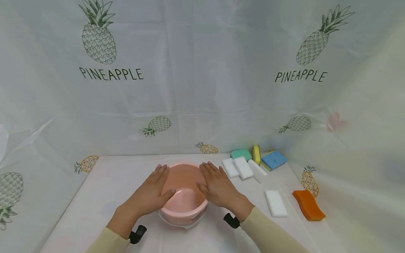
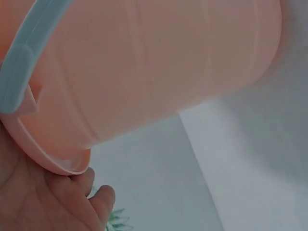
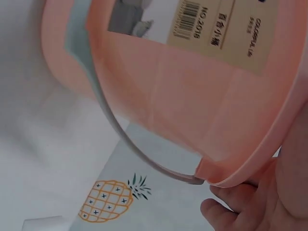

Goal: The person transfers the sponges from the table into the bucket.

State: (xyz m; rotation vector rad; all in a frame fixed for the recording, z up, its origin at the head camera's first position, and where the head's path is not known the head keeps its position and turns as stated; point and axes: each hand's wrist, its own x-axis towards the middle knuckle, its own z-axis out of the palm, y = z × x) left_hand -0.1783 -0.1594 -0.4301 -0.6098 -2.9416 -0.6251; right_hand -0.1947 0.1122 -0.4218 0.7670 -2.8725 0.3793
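A pink plastic bucket [image 1: 185, 207] stands upright on the table, its inside visible from above. Its pale grey-blue handle [image 3: 115, 122] hangs down along the front side, and a printed label [image 3: 216, 29] shows in the right wrist view. My left hand [image 1: 152, 193] rests against the left of the rim, fingers straight and pointing away from me, thumb over the opening. On the opposite side my right hand [image 1: 219, 186] touches the rim in the same way, its fingers extended. Neither hand curls round the bucket in the head view.
White sponge blocks [image 1: 243, 168] lie behind and right of the bucket, near a green sponge [image 1: 241, 154], a yellow sponge [image 1: 256, 155] and a blue-and-yellow sponge [image 1: 274, 160]. Another white block [image 1: 275, 203] and an orange sponge [image 1: 308, 205] lie farther right. A pineapple-print sheet [image 1: 202, 88] hangs behind.
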